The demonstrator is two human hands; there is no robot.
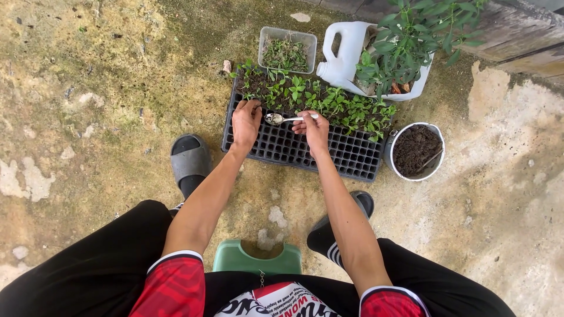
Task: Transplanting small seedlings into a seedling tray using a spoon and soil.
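A black seedling tray (329,154) lies on the ground ahead of me. Its far rows hold soil and small green seedlings (329,101); the near cells are empty. My right hand (312,130) holds a metal spoon (276,119) by the handle, bowl pointing left over the tray. My left hand (245,122) rests on the tray's left side, fingertips at the soil just left of the spoon's bowl.
A white pot of dark soil (417,151) stands right of the tray. Behind are a clear tub with sprouts (286,51) and a cut white jug with a leafy plant (376,56). I sit on a green stool (257,258), feet in grey slippers (189,158).
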